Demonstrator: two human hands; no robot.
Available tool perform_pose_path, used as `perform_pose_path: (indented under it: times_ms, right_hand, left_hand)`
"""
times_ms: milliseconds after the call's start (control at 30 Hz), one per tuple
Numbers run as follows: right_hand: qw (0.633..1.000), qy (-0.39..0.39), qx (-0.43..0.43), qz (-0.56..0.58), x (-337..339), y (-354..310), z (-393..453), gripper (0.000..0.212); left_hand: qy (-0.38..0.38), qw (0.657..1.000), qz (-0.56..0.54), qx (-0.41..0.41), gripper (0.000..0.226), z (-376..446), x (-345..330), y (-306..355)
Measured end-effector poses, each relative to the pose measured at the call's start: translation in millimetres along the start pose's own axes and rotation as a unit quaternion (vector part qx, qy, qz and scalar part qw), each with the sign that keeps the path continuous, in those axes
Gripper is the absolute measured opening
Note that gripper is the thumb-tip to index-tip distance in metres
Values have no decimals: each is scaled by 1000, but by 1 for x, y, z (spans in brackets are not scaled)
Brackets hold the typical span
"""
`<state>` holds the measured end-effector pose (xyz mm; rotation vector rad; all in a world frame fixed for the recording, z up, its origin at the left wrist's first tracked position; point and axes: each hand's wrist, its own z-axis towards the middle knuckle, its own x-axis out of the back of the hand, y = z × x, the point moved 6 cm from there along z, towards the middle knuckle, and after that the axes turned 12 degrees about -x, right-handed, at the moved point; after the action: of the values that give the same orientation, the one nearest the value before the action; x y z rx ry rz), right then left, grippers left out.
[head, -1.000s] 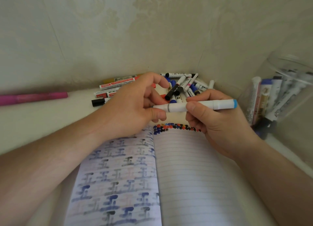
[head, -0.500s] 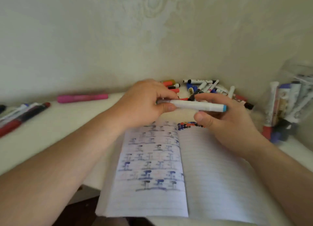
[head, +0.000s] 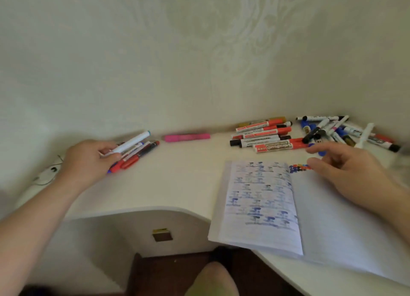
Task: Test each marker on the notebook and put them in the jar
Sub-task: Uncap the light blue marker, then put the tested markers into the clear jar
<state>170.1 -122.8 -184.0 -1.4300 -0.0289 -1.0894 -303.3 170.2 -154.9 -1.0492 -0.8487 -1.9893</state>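
1. My left grip (head: 88, 160) pinches a white marker with a light-blue cap (head: 131, 142), holding it low over a small bunch of red and blue markers (head: 135, 153) at the far left of the surface (head: 177, 180). I judge this is a reject pile, kept apart from the untested ones.
2. My right grip (head: 346, 169) holds nothing, fingers relaxed over the top edge of the open notebook (head: 261, 202), beside the row of colour test dots (head: 299, 168).
3. Untested markers lie along the wall: a red-and-white row (head: 264, 136) and a loose heap (head: 339, 131). A pink marker (head: 187, 137) lies alone.
4. The jar barely shows at the right edge, blurred.
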Motion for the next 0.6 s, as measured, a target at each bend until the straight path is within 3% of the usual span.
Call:
perform_pose_path:
  times_ms: [100, 233, 400, 600]
  right_hand:
    - [1000, 8, -15, -6, 2, 3, 0, 12]
    - [1000, 9, -19, -9, 3, 6, 1, 15]
    - [1000, 6, -11, -16, 4, 4, -3, 15]
    - [981, 5, 35, -190, -5, -11, -9, 24]
  left_hand:
    - [41, 995, 2, 89, 24, -15, 11, -41]
    - [29, 992, 2, 125, 27, -27, 2, -67]
    - [5, 994, -12, 106, 25, -28, -20, -67]
    - [25, 995, 52, 78, 27, -18, -24, -24]
